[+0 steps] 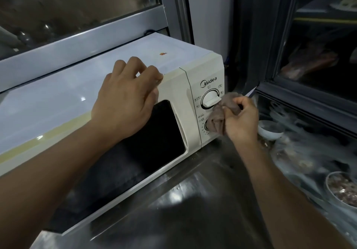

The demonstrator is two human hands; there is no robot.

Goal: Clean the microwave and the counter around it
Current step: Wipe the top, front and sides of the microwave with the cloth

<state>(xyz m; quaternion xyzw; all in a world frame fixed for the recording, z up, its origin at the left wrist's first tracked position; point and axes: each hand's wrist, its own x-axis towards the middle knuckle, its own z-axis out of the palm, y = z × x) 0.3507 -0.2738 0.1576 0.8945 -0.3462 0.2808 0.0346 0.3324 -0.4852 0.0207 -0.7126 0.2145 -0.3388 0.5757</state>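
Gripping a bunched brown cloth (222, 113), the right hand (241, 119) presses it against the control panel at the right end of the microwave (96, 94), centre right of the frame. Fingers curl round the cloth; it covers most of the lower knob (206, 125) and touches the lower right edge of the upper knob (211, 99).

Left hand (125, 98) rests on the front top edge of the microwave, centre of frame, just above the dark door window (154, 132). Fingers bent, knuckles raised, tips on the top panel; it holds nothing.

Microwave: cream-white, door closed, brand name printed above the upper knob. A small orange sticker (162, 54) sits on the top panel toward the back. The oven stands on a steel counter (193, 200), which fills the lower centre of the frame and shows wet glare.

Upper left: a window with a grey frame (87, 34) directly behind the microwave.

Right side: a dark glass-fronted cabinet (309, 86). A small white bowl (270, 130) shows just beside the right wrist, and another bowl with dark contents (342, 188) sits at lower right. Contents blurred.
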